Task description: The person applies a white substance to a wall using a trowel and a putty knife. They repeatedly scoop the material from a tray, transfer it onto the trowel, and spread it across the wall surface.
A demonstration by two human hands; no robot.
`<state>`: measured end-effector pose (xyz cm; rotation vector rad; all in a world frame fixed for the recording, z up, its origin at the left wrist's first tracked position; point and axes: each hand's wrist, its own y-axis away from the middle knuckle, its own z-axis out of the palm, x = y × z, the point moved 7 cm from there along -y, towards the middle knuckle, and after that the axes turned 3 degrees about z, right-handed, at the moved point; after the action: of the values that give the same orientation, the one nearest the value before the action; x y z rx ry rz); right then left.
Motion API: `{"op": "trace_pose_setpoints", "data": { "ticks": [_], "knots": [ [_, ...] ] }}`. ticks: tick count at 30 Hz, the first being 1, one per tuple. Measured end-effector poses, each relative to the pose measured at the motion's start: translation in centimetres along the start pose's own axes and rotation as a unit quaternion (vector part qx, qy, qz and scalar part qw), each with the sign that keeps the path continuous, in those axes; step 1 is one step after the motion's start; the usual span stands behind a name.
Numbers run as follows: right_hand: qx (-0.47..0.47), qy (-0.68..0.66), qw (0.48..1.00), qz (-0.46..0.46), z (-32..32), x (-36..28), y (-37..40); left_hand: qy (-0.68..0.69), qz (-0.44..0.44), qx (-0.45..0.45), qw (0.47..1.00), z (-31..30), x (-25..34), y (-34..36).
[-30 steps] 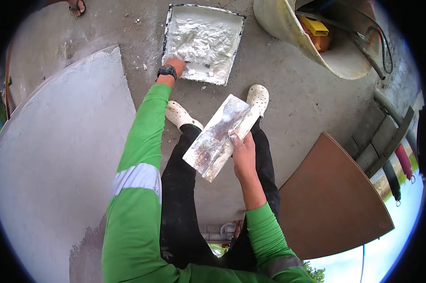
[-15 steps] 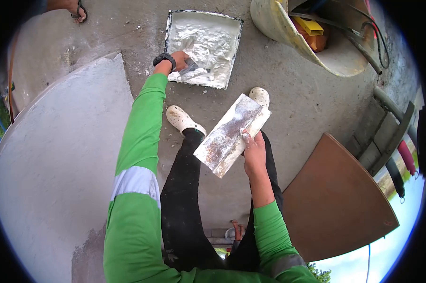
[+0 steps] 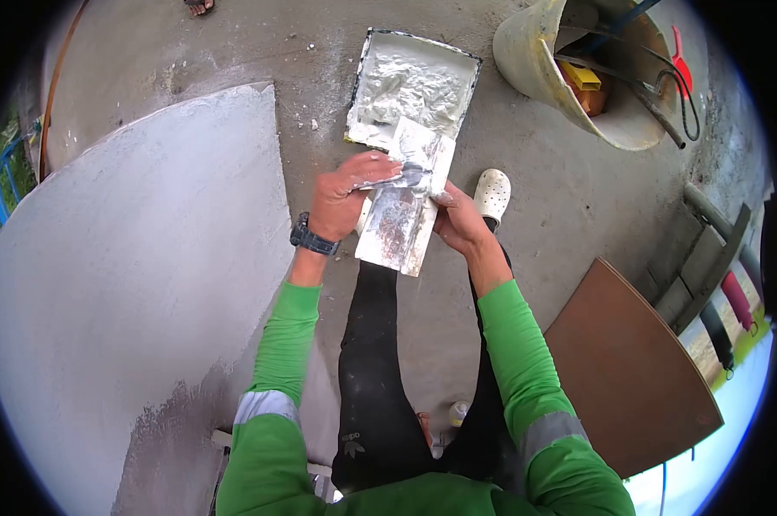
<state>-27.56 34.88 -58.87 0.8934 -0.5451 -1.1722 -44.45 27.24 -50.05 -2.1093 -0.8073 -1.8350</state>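
My right hand [image 3: 462, 220] grips a rectangular metal plastering trowel [image 3: 395, 230] by its right edge, thumb on top; its underside and any handle are hidden. White paste smears its flat face. My left hand [image 3: 340, 196], with a watch on the wrist, is closed around a putty knife whose grey blade [image 3: 416, 177] lies across the trowel's face. The putty knife's handle is hidden in the fingers. Just beyond the trowel, a square tray [image 3: 354, 103] with a dark rim holds thick white paste [image 3: 414, 86].
To the left stands a large curved panel [image 3: 148, 249], mostly coated pale grey, with a darker patch low down. A tipped bucket [image 3: 526, 60] with tools lies at upper right. A brown curved board [image 3: 634, 370] sits at lower right. Someone's foot [image 3: 199, 7] shows at the top.
My left hand has come back from the paste tray and laid the putty knife's blade on the trowel. The trowel has turned more upright and moved up, now overlapping the tray's near edge.
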Motion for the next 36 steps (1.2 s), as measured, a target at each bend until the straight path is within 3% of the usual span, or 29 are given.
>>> {"op": "trace_pose_setpoints", "data": {
  "ticks": [3, 8, 13, 20, 26, 28, 30, 32, 34, 36],
  "knots": [
    [-0.045, -0.023, 0.998, -0.032, 4.0, -2.7, 5.3, -0.047, 0.110, 0.023, 0.993, -0.9, 6.5, 2.2],
    [-0.095, 0.038, 0.994, -0.049, 12.4, -7.1, 17.1, -0.161, 0.153, 0.048, 0.974, -3.6, 20.4, 4.7],
    [-0.156, 0.128, 0.977, -0.063, 19.9, -9.6, 28.9, -0.210, 0.210, 0.156, 0.942, -5.7, 35.2, 9.7],
    [-0.197, 0.215, 0.956, -0.039, 26.9, -7.1, 42.3, -0.275, 0.235, 0.272, 0.892, -5.9, 48.8, 20.9],
    [-0.268, 0.239, 0.933, -0.022, 29.7, -1.0, 47.9, -0.309, 0.229, 0.366, 0.847, -6.4, 52.7, 31.5],
    [-0.274, 0.262, 0.925, -0.020, 30.0, 1.6, 49.0, -0.246, 0.194, 0.396, 0.863, -6.6, 51.9, 35.8],
    [-0.296, 0.273, 0.915, -0.021, 30.5, 4.3, 50.7, -0.285, 0.189, 0.409, 0.846, -6.7, 50.9, 40.7],
    [-0.326, 0.285, 0.901, -0.022, 30.9, 7.0, 52.1, -0.226, 0.125, 0.438, 0.861, -5.8, 49.1, 46.0],
    [-0.296, 0.329, 0.896, -0.037, 31.0, 9.8, 53.0, -0.168, 0.082, 0.475, 0.860, -4.3, 47.8, 52.1],
    [-0.298, 0.331, 0.895, -0.030, 31.7, 13.0, 53.3, -0.136, -0.022, 0.488, 0.862, -3.5, 44.4, 58.1]
  ]
}}
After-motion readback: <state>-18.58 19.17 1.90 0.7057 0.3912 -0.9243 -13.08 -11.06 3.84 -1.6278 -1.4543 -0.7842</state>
